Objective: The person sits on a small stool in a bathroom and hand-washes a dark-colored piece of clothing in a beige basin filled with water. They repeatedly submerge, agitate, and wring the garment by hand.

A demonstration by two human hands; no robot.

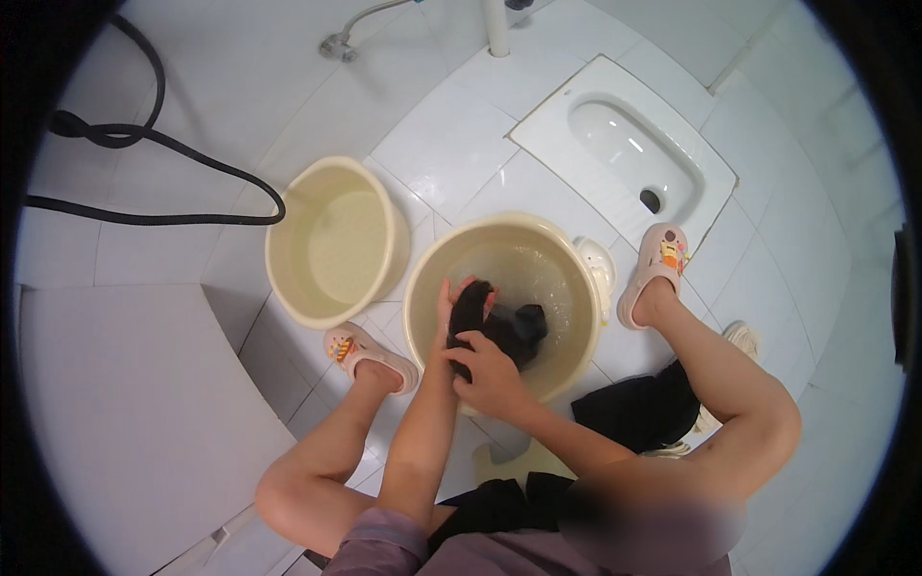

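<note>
A piece of black cloth (473,309), wet-looking and bunched, is draped over my left hand (446,305) inside a cream basin (419,259). Its lower part trails into the cloudy water, where a dark lump (530,323) shows at the surface. Most of my left palm is hidden under the fabric; only the hand's edge and some reddish fingertips show around it. From the right, my right hand (490,376) reaches across, with curled fingers gripping the cloth close to my left wrist.
A second cream bucket (336,240) with pale liquid stands at the left. Beyond the basin lies a white squat toilet (624,144). Dark fabric (639,408) rests near my right leg. A black hose (192,144) loops at the upper left, and a white panel (134,403) fills the lower left.
</note>
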